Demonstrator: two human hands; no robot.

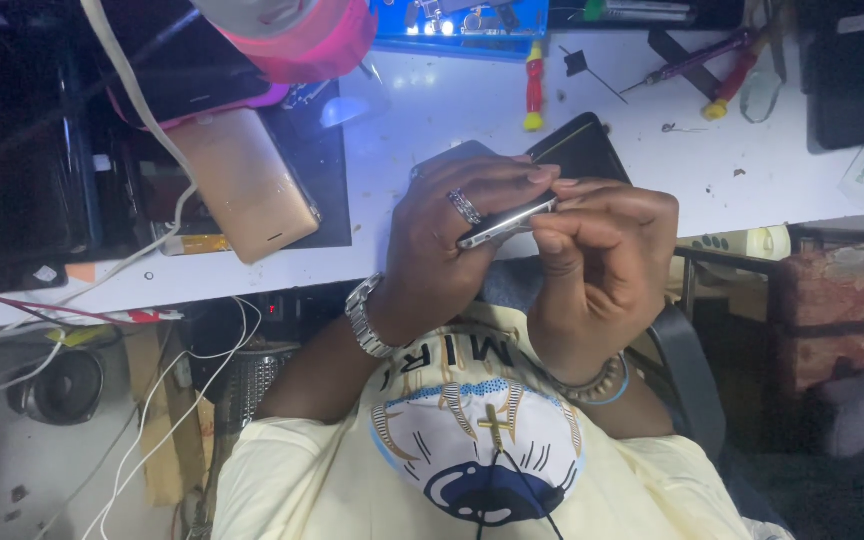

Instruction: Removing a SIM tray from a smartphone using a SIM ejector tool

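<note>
A slim phone with a silver edge (505,223) is held edge-on above the desk's front edge, in front of my chest. My left hand (447,250), with a ring and a metal wristwatch, wraps around it from behind and from the left. My right hand (602,260), with a bead bracelet at the wrist, pinches the phone's right end between thumb and fingertips. A dark flat phone or panel (584,150) lies on the white desk (432,110) just behind my hands, partly hidden by them.
A gold phone (247,185) lies face down on a black mat at the left. A red and yellow screwdriver (533,85), a blue tray (472,30), a pink tape roll (302,40) and more tools (717,85) sit at the back. White cables (142,400) hang at the left.
</note>
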